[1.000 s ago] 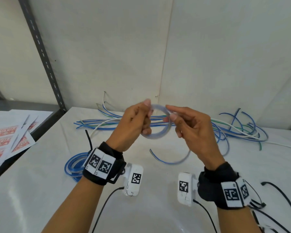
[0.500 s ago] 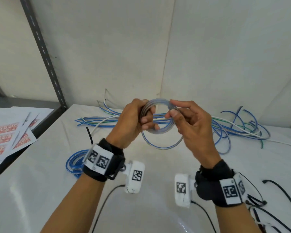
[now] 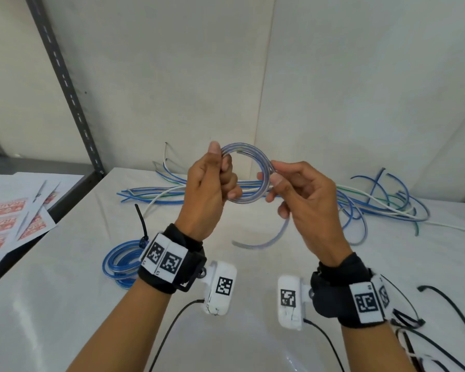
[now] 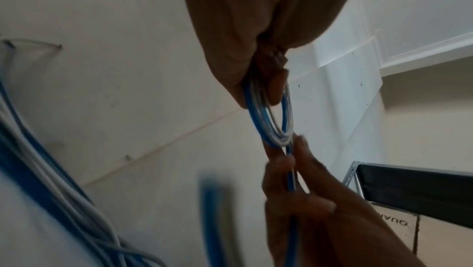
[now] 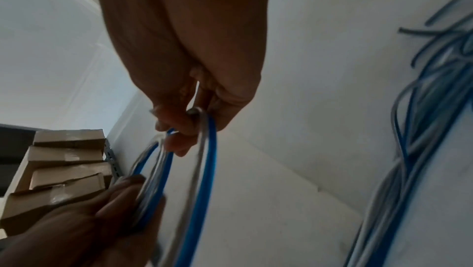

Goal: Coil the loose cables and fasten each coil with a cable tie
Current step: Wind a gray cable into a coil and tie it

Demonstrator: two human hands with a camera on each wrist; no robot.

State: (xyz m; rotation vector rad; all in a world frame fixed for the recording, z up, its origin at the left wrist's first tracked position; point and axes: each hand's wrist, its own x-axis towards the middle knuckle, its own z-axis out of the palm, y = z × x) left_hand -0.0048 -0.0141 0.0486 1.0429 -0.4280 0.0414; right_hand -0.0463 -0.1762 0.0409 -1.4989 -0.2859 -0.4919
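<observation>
A small coil of blue-and-clear cable [image 3: 255,159] [image 4: 266,117] [image 5: 153,172] is held up above the white table [image 3: 65,304]. My left hand [image 3: 212,183] grips its left side, thumb on top and fingers curled through the loop. My right hand [image 3: 287,183] pinches the right side between thumb and forefinger. The cable's loose tail [image 3: 263,241] curves down under the right hand. A finished blue coil [image 3: 121,261] with a black cable tie [image 3: 141,224] lies at the left wrist. Loose blue, white and green cables [image 3: 373,202] lie along the back of the table.
Printed sheets [image 3: 8,224] lie on a grey shelf at the left beside a slotted metal upright [image 3: 67,87]. Black cords [image 3: 446,299] trail at the right near edge. Cardboard boxes [image 5: 66,160] show in the right wrist view. White walls stand close behind the table.
Both hands have risen slightly with the coil. The loose tail, wound close to the coil half a second ago, now hangs lower beneath the right hand.
</observation>
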